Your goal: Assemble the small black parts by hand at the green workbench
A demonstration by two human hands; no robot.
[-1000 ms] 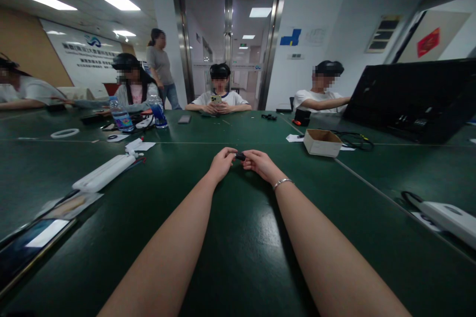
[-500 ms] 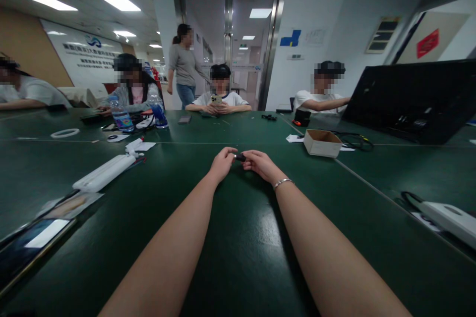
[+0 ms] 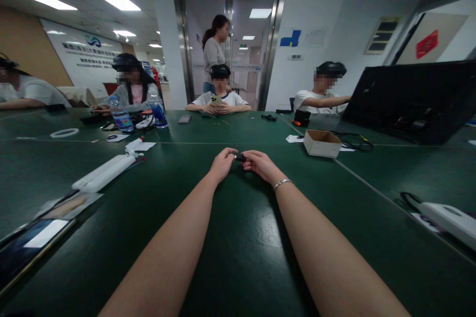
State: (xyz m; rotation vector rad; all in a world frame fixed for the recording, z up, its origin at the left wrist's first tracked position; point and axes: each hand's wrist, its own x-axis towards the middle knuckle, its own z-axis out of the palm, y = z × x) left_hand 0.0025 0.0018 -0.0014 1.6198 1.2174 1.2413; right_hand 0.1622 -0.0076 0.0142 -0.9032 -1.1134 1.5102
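Both my arms stretch forward over the dark green table (image 3: pixel 238 218). Between my fingertips is a small black object with a shiny metal end (image 3: pixel 240 157), perhaps a plug or a USB stick; its exact kind is too small to tell. My left hand (image 3: pixel 222 164) pinches the metal end from the left. From the right, my right hand (image 3: pixel 260 164) grips the black body, with thumb and fingers closed on it. A silver bracelet (image 3: pixel 283 183) circles my right wrist. The object is held just above the tabletop.
A small cardboard box (image 3: pixel 322 144) sits right of my hands, near black cables (image 3: pixel 359 142) and a large black monitor (image 3: pixel 409 101). On the left lie a white pouch (image 3: pixel 106 172) and a tablet-like device (image 3: pixel 33 252). Water bottles (image 3: pixel 121 115) and several seated people are across the table.
My hands and the small black object stay almost still. Behind the table, a walking person has moved right, to in front of the glass door.
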